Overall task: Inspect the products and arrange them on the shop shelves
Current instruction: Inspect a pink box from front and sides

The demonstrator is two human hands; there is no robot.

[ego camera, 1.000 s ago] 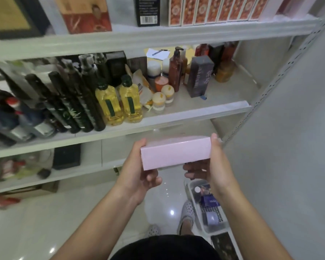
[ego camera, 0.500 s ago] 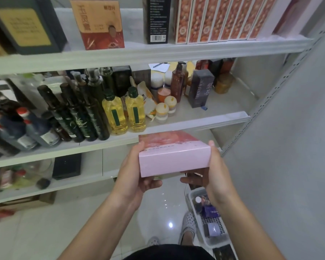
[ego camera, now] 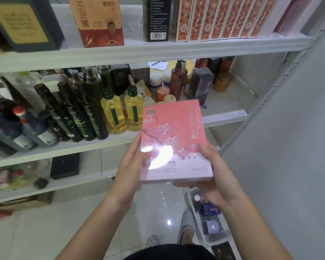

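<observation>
Person stood at the shop shelving w/ a flat pink box [ego camera: 174, 139] held up in both hands, printed front facing them: blossom branch on it, bright glare patch across the lower half. Box was in the air in front of the mid shelf [ego camera: 225, 117] edge, top end tipped away toward the shelf.

Left hand [ego camera: 131, 166] gripped the box's left edge low down, thumb laid on the front, other fingers going round the back, mostly hidden. Right hand [ego camera: 212, 175] had the btm right corner, thumb on the front face, fingers curled underneath. Both hands were closed on the box, nothing else in either.

On the mid shelf, just left of the box, stood two yellow oil bottles [ego camera: 113, 113] w/ green caps, side by side, then a row of tall dark bottles [ego camera: 77, 113] further left. Behind the box were a brown pump bottle [ego camera: 177, 79] and a dark upright carton [ego camera: 200, 85] beside it.

Top shelf [ego camera: 158, 53] carried a row of orange patterned boxes [ego camera: 223, 17] stood on end, plus a black box w/ barcode [ego camera: 156, 17].

On the floor by the person's right foot sat a white basket [ego camera: 217, 240] w/ a few small items inside; couldn't tell what they were.
</observation>
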